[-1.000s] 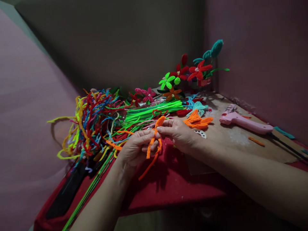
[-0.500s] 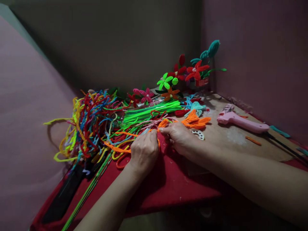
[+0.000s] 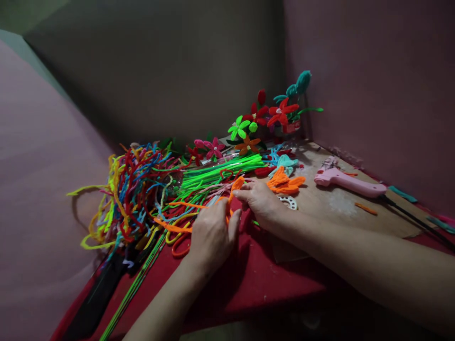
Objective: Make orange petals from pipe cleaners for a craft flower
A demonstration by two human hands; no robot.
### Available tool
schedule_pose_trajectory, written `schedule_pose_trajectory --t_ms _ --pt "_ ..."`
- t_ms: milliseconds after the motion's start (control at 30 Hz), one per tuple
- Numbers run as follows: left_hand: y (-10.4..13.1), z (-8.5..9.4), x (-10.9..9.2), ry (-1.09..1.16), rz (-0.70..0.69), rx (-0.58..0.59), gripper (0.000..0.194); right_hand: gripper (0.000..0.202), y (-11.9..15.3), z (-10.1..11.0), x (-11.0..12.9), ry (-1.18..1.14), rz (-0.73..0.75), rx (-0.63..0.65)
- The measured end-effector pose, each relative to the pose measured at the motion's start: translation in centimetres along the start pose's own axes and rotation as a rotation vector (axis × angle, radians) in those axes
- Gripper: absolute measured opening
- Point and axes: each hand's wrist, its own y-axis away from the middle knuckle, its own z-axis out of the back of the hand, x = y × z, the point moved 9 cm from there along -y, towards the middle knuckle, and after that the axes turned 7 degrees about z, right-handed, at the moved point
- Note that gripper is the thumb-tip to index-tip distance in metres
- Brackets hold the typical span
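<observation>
An orange pipe cleaner, bent into a narrow loop at its top, stands up between my two hands. My left hand is closed around its lower part, thumb along the near side. The fingertips of my right hand pinch the loop from the right. Orange ends trail out to the left of my left hand, over yellow and red loops. Just beyond my right hand lie finished orange petals and a white disc with holes.
A tangled heap of coloured pipe cleaners is at the left, near a black tool. Green pipe cleaners lie behind my hands, below fuzzy flowers. A pink glue gun with a black cord rests on brown board at right.
The orange loop between my hands now stands taller and narrower. My left thumb has come into sight, and the whole view has shifted slightly.
</observation>
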Motion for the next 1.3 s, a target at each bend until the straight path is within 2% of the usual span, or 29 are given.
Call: schedule_pose_trajectory --t_ms 67,133,200,267,433,633,900,1100,1200,1300 --pt "-0.8 -0.3 1.2 0.371 0.136 0.131 0.027 0.001 0.1 -0.5 0.5 0.016 0.020 0.056" --pt "-1.2 -1.3 2.0 0.725 0.281 0.274 0.026 0.002 0.4 -1.2 0.6 0.048 0.013 0.140" --pt "-1.3 -2.1 2.4 0.959 0.378 0.343 0.025 0.007 0.6 -1.9 0.6 0.086 0.013 0.225" --pt "-1.2 -2.5 2.7 1.077 0.425 0.357 0.026 0.010 0.5 -1.9 0.8 0.147 0.053 0.242" --pt "-0.6 -2.7 3.1 1.069 0.494 0.373 0.025 0.009 -0.1 -0.2 2.7 0.380 0.238 0.063" --pt "-0.5 -2.6 2.8 1.060 0.480 0.436 0.024 0.016 0.5 -0.9 3.8 0.447 0.329 0.093" --pt "0.0 -2.8 2.3 1.171 0.525 0.500 0.018 0.017 0.5 -0.5 3.0 0.312 0.248 0.045" --pt "-0.2 -3.4 3.3 1.288 0.532 0.478 0.017 0.019 -0.1 -0.3 2.3 0.255 0.211 0.081" --pt "-0.3 -3.4 4.1 1.257 0.538 0.451 0.016 0.018 -0.1 -0.2 2.4 0.236 0.217 0.077" --pt "-0.4 -3.4 4.0 1.206 0.491 0.469 0.016 0.017 0.2 -1.2 2.3 0.230 0.223 0.157"
